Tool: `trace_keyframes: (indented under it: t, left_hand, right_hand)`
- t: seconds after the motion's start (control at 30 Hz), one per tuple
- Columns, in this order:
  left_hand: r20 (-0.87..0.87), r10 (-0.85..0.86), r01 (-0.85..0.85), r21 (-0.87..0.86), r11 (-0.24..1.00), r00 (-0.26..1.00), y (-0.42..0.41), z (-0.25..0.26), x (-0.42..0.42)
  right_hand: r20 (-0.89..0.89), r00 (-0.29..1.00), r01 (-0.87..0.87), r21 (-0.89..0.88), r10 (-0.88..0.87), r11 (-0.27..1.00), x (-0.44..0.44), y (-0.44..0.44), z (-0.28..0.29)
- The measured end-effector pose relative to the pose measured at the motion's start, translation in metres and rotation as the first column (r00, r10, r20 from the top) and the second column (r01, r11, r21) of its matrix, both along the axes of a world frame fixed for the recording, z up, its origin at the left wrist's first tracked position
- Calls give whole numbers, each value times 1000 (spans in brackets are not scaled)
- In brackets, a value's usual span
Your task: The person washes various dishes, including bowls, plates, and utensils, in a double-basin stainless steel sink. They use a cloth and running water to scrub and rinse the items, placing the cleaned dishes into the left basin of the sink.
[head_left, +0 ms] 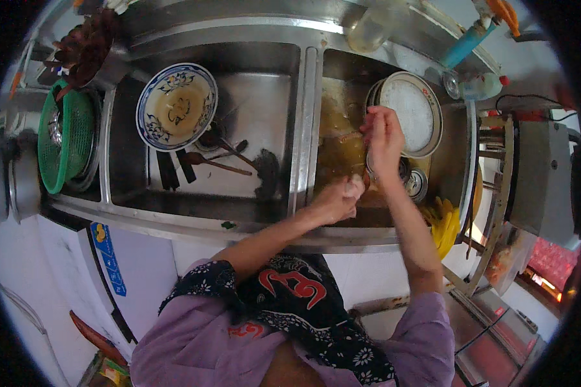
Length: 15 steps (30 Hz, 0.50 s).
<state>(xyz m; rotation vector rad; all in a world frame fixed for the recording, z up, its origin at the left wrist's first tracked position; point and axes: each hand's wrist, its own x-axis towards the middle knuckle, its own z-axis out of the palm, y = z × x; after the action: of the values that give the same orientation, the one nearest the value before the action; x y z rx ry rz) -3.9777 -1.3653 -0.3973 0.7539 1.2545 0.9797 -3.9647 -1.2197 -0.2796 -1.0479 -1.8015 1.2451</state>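
My left hand is over the front of the right sink basin, its fingers closed on a pale wad that looks like a cloth. Farther back and to the right is my right hand, fingers bent toward the left. Whether it grips anything is hidden. Yellowish water lies in this basin. Past my right hand, a large round pale dish leans on other round ware. Below it rests a round metal item, partly covered by my forearm.
In the left basin are a blue-and-white patterned bowl, wooden spoons and a dark scrubber-like clump. A green plastic basket stands left. Yellow rubber gloves hang over the right front edge. A clear plastic bottle lies behind.
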Motion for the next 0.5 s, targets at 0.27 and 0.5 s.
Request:
trace_keyframes:
  t: [0.27, 0.5]
  left_hand:
    - [734, 404, -444, -156, 883, 546, 31, 100, -99]
    - [778, 437, -458, -219, 862, 451, 45, 129, -124]
  right_hand:
    - [871, 110, -467, -380, 479, 799, 89, -8, -185]
    - [961, 43, -543, -208, 274, 813, 99, -35, -226]
